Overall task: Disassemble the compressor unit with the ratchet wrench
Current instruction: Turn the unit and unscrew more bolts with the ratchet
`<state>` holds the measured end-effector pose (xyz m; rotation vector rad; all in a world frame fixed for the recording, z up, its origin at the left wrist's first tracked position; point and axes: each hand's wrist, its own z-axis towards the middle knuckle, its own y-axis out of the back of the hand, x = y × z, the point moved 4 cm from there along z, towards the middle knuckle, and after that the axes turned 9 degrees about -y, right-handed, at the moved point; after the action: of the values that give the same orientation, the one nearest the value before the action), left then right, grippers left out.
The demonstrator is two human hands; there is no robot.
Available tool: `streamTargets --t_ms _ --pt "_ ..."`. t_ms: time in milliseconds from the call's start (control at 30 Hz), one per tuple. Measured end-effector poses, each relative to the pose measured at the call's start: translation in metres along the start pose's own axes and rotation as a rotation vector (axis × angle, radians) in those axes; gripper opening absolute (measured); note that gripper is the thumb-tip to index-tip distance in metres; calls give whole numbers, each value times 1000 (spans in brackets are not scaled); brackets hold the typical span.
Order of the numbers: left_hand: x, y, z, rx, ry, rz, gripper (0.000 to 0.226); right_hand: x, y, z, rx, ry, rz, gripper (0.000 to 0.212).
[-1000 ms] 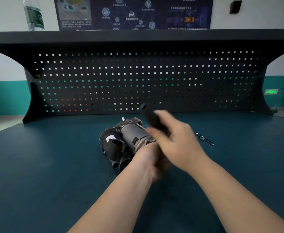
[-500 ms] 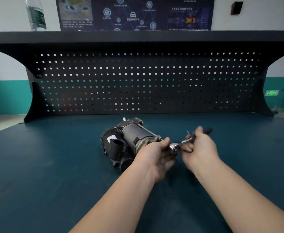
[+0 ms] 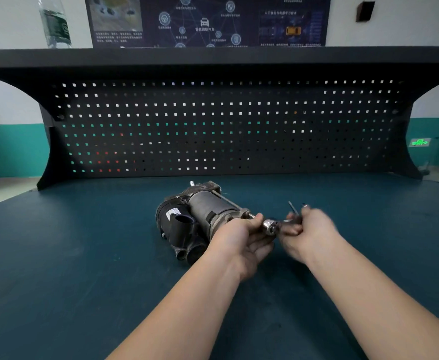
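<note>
Compressor (image 3: 202, 219) lying on the desk (image 3: 83, 255), before the pegboard (image 3: 213, 126). Left hand (image 3: 241, 240) curled around the compressor's right end. Right hand (image 3: 309, 232), blurred, just right of it, grip pinching the ratchet wrench (image 3: 272, 226) handle, head at the compressor's end.

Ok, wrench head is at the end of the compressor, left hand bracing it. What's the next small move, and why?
Probably one more short swing of the handle. The ratchet wrench head sits at the bolt end of the compressor unit, the left hand grips that end to steady it, and the right hand holds the handle, blurred. A long bolt lies beyond.
</note>
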<state>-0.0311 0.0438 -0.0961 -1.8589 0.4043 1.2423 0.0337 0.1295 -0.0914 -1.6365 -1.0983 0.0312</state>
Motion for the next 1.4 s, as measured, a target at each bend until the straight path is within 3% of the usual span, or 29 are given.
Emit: streamTargets --t_ms 33,100,133,200,300,367,433,567,700,733,800,833,900,1000,1033,1100,1200,1267,1333,1400 --pt "1 0 0 5 5 0 15 -6 6 2 -38 -123 110 28" --pt "2 0 1 17 5 -1 14 -9 5 4 -35 -113 98 29" --pt "2 1 2 19 4 5 15 -5 0 3 9 -9 15 28" --pt "2 1 2 24 -2 8 18 11 -16 -9 132 384 -248 21" --pt "3 -2 1 61 -22 -4 22 10 -38 -46 406 1025 -863 9" --pt "3 -2 -1 101 -28 -100 32 -8 -40 -59 538 1278 -1185 17" --pt "2 -2 0 109 -35 -199 39 -16 -41 -61 533 1349 -1274 23" --pt "2 1 4 18 -9 -53 18 6 -34 -44 329 1011 -763 10" --pt "2 0 2 0 0 -42 11 6 -6 -9 35 206 -112 23" --pt "3 0 2 8 0 -45 12 2 -2 -5 -1 95 -28 24" --pt "3 0 3 19 5 -47 14 -1 -1 -4 -15 84 -30 25" --pt "3 0 3 26 6 -45 15 2 -5 -7 13 192 -110 24" --pt "3 0 3 43 -3 -24 19 15 -19 -21 106 588 -442 18" --pt "2 -5 -1 100 -44 -59 22 4 -39 -55 417 1190 -1036 6" --pt "1 -6 -1 124 -65 -128 23 -6 -39 -63 486 1348 -1187 13" --pt "-1 -5 -3 157 -77 -215 19 -20 -38 -68 498 1495 -1312 21" --pt "0 -2 -2 110 -8 -96 15 -3 -34 -51 289 1214 -969 13" --pt "0 0 1 37 -4 -70 18 12 -21 -23 98 759 -565 19" --pt "0 -1 1 21 -3 -58 14 6 -5 -4 14 222 -146 25" --pt "2 -2 1 24 -3 -46 11 -3 3 2 -29 14 17 27"
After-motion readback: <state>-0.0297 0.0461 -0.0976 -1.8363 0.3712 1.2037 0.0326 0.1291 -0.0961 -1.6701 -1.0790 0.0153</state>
